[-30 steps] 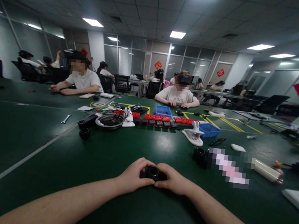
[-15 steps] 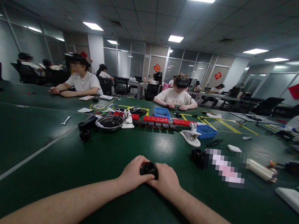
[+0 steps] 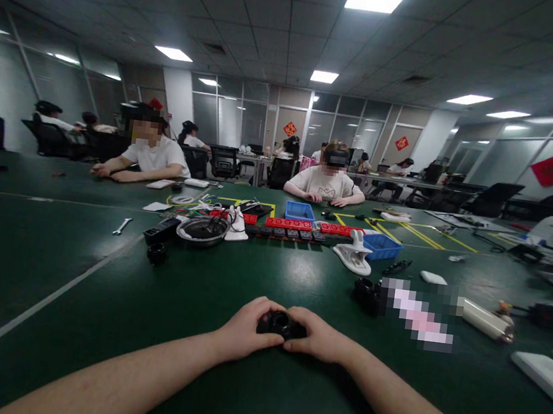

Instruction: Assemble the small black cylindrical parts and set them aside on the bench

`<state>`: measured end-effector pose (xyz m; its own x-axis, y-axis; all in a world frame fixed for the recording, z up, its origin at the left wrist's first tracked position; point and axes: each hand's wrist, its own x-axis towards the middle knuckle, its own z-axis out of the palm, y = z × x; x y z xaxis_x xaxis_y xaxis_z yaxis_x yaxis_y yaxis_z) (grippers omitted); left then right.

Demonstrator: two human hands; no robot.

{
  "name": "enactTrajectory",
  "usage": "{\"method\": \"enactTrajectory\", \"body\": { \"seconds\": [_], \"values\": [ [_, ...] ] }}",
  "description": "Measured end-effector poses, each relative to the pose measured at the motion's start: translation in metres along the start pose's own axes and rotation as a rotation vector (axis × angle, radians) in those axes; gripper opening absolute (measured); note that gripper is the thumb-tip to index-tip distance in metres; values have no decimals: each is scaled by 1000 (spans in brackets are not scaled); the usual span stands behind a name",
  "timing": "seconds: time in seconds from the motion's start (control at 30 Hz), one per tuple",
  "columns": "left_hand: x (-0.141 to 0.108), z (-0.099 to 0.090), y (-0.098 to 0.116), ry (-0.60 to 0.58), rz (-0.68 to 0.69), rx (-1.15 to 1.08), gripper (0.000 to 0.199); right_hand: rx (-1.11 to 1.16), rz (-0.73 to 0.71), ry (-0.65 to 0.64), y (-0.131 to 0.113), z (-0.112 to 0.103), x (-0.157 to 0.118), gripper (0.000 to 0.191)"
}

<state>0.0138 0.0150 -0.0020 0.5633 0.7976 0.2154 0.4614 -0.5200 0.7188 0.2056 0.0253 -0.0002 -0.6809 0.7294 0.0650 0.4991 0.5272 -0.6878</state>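
While my left hand (image 3: pixel 246 327) grips a glossy black piece with a round opening (image 3: pixel 282 322) from the left, there's my right hand (image 3: pixel 318 334), clasping it from the right!

Two bare, tapering forearms (image 3: pixel 135 371)

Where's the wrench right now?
Head view, left side: the silver wrench lies on the green tabletop, left of the black box and round metal-rimmed dish, farther out than the left hand.
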Motion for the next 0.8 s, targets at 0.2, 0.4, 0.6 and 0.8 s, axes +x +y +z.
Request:
{"method": "enactTrajectory", "body": {
  "seconds": [0.2, 0.4, 0.6, 0.8],
  "values": [
    [1, 0, -2, -9, 15, -14, 35, 14, 10, -3, -3, -1, 0, 28],
    [1, 0, -3, -10, 24, -12, 35, 7, 17, 14, 1, 0, 1, 26],
    [2, 1, -4, -9, 12, -16, 36, 12, 16, 22, 3, 1, 0, 27],
    [2, 0, -2, -18, 0, -27, 36, 25, 32, 37, 3, 1, 1, 25]
  ]
}}
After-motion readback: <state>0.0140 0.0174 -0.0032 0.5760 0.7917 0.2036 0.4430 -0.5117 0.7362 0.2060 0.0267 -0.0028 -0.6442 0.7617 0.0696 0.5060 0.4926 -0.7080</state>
